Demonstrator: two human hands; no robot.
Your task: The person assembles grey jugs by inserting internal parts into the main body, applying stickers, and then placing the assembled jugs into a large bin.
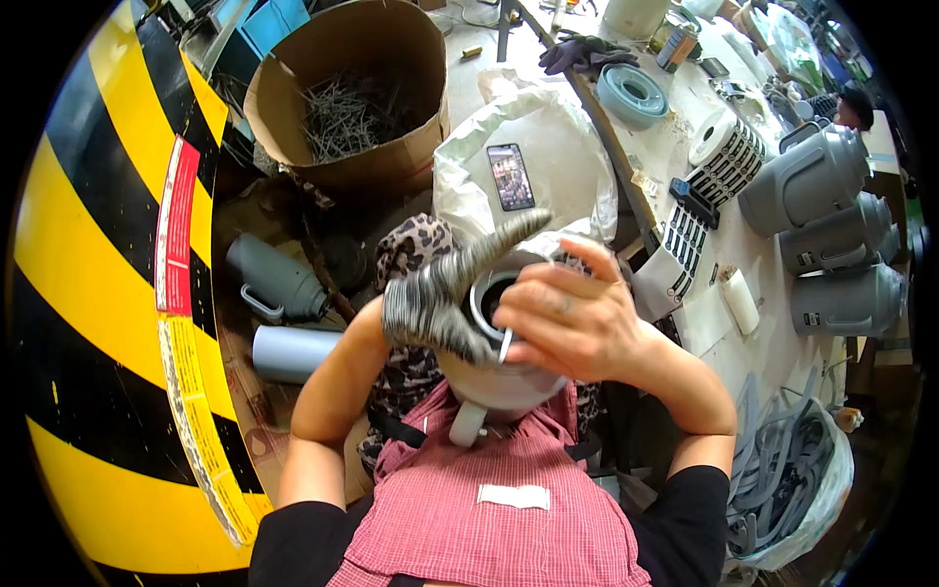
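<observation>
A grey jug (489, 386) stands against my apron, its mouth facing up and its handle toward me. In a striped grey glove, my left hand (435, 298) grips the neck from the left, one finger stretched out along the far side of the rim. My bare right hand (577, 323) is over the right side of the mouth, slightly blurred. Its fingers pinch a thin white piece (506, 345) at the rim; what kind it is I cannot tell. Fingers hide part of the mouth.
Beyond the jug, a phone (512, 177) lies on a white sack (460, 161). A carton (279, 103) of thin grey pieces is at the far left. Grey jugs (807, 181) and label rolls (729, 137) stand on the right-hand table. A yellow-black striped panel (98, 323) flanks me.
</observation>
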